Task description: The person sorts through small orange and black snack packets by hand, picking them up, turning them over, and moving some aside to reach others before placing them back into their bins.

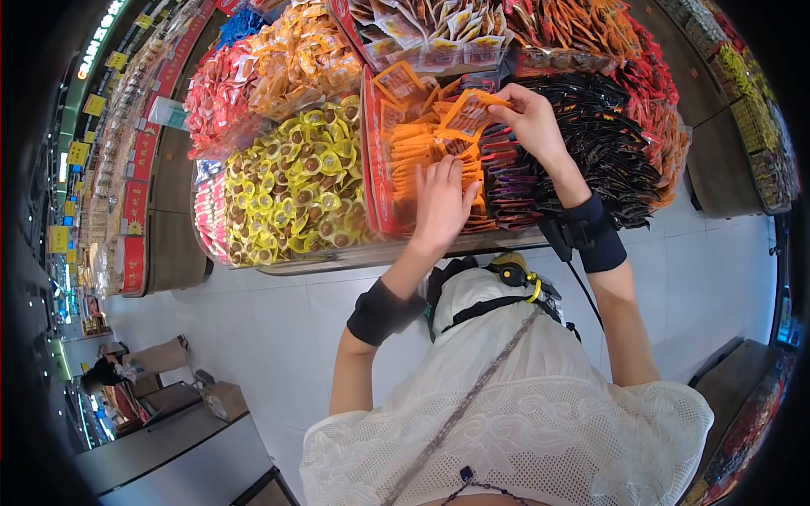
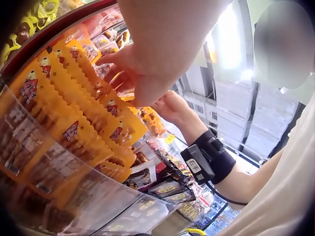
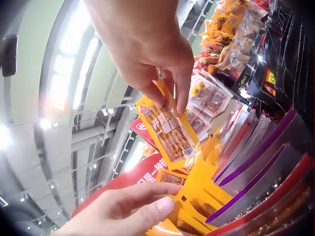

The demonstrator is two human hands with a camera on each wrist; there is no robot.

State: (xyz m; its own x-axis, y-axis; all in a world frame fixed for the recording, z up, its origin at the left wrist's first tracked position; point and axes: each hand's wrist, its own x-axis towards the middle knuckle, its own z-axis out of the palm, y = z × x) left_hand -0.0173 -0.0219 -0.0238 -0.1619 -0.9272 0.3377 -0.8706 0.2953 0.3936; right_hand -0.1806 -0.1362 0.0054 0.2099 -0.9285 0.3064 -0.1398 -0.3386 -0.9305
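Note:
In the head view my right hand (image 1: pixel 533 126) pinches an orange snack packet (image 1: pixel 467 115) by its edge, above a bin of matching packets. The right wrist view shows the same packet's clear window (image 3: pixel 170 130), with brown pieces inside, and fingers and thumb at its top edge. My left hand (image 1: pixel 443 202) rests on the standing row of orange packets (image 1: pixel 409 160), its fingers fairly straight. In the right wrist view the left index finger and thumb (image 3: pixel 157 206) lie against the packet tops. Seen from the left wrist, the packets (image 2: pixel 74 108) stand tightly in rows below that hand.
Left of a red divider (image 1: pixel 381 169) lie yellow-wrapped snacks (image 1: pixel 295 185). Black packets (image 1: pixel 591 135) and purple-edged packets (image 1: pixel 510 173) fill the right side. White packets (image 1: pixel 422 34) sit behind. A clear front panel (image 2: pixel 64 182) borders the bin. A person (image 1: pixel 139 367) is at far left.

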